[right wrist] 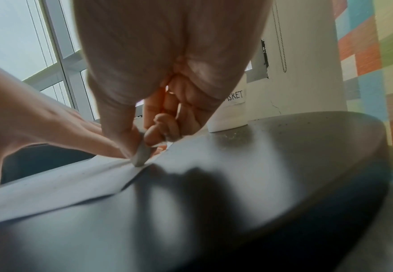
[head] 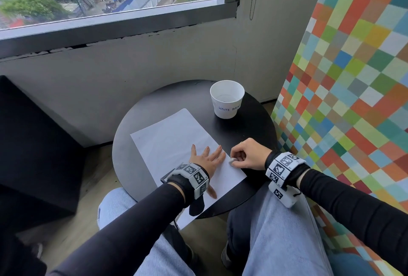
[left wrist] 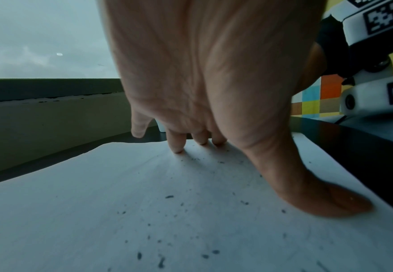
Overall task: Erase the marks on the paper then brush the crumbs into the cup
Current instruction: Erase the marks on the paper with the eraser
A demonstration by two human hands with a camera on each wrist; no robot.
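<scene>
White paper (head: 174, 141) lies slantwise on the round black table (head: 136, 165), its near corner hanging past the table's near edge. The left hand (head: 207, 160) lies flat on the sheet with fingers straight and spread, holding nothing; in the left wrist view its fingertips (left wrist: 176, 147) and thumb press down on the paper. Dark eraser crumbs (left wrist: 160, 261) are scattered over the sheet around and near that hand. Just to the right, the right hand (head: 248, 154) has its thumb and fingers curled round a small pale eraser (head: 232, 161), pinching it. The right wrist view shows the eraser (right wrist: 141, 155) touching the paper right at its right edge, close beside the left hand's fingers. A white paper cup (head: 227, 99) stands upright on the far right part of the table, well apart from both hands and off the sheet, with blue handwriting on its side. Faint marks on the paper cannot be made out from the head view.
</scene>
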